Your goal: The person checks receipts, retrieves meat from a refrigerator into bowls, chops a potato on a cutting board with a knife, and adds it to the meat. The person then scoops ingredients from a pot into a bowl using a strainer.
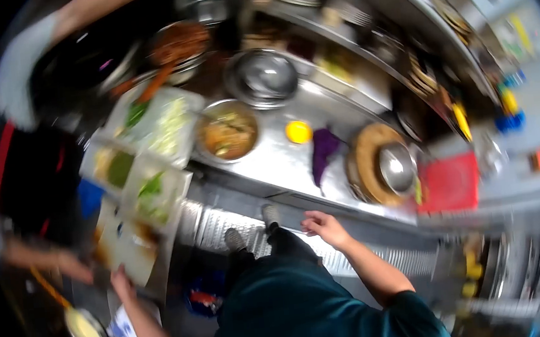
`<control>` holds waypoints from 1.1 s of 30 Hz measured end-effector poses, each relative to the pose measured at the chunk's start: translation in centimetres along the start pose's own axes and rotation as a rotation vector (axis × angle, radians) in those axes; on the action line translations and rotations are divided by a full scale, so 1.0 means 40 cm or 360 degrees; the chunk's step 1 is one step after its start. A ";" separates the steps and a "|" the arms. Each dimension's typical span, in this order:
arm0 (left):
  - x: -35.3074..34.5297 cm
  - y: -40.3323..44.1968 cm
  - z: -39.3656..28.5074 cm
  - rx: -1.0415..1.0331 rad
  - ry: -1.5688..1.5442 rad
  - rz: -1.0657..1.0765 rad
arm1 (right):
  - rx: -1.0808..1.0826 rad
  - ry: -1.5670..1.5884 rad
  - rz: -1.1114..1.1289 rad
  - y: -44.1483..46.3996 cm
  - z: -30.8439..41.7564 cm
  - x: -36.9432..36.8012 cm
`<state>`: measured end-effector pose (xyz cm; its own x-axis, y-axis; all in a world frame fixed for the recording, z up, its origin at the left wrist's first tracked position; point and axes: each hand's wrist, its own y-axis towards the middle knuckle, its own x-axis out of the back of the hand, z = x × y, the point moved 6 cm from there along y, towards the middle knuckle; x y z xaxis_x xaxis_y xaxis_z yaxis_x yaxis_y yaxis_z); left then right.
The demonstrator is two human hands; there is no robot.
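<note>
The step in hand looks like a reach: the left hand (122, 284) is extended at the near end of the pale tray (130, 256), beside a co-worker's hand (75, 268); blur hides any grip. Moving there calls for clearance. The right hand (324, 227) hangs empty, loosely curled, near the surface (282, 161).

Your left arm (150, 332) bare, reaching out to your left; left hand (122, 285) blurred, grip unreadable. Your right forearm (371, 264) angles forward and inward, right hand (325, 227) ahead of your torso (296, 309), fingers relaxed, slightly curled. Your hands well apart.
</note>
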<state>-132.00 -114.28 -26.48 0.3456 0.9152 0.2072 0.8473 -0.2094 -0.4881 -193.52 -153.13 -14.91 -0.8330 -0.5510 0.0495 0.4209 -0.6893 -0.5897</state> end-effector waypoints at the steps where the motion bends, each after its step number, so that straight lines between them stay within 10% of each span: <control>1: 0.004 0.014 0.006 0.0029 -0.0024 -0.0056 | -0.0040 0.0031 -0.0083 -0.027 -0.024 0.028; 6: 0.012 0.066 -0.035 -0.0436 0.1440 -0.0228 | -0.0129 0.0283 -0.0337 -0.144 -0.129 0.134; 8: -0.019 0.086 -0.031 -0.0683 0.1378 -0.0212 | -0.0175 0.0415 -0.0478 -0.181 -0.201 0.166; 11: -0.007 0.150 0.004 -0.0006 0.1671 -0.0104 | -0.0168 0.0534 -0.0599 -0.229 -0.311 0.222; 14: -0.041 -0.027 -0.113 -0.0120 0.1969 -0.0820 | -0.0246 0.0370 -0.0634 -0.291 -0.420 0.288; 18: -0.110 -0.155 -0.113 -0.1016 0.1407 -0.0977 | -0.0232 0.0600 -0.0775 -0.401 -0.603 0.399; 28: -0.725 -0.921 -0.090 -0.1757 0.1505 -0.0218 | -0.0341 0.0657 -0.1146 -0.765 -0.994 0.780; 33: -0.809 -1.108 -0.029 -0.1436 0.1647 0.0123 | -0.0307 0.0711 -0.1204 -0.838 -1.182 0.976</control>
<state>-180.27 -135.03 -10.58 0.2061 0.3027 0.9305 0.6407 -0.7605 0.1055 -257.11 -129.31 -31.32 -0.9419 0.2802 0.1851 -0.3308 -0.6804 -0.6539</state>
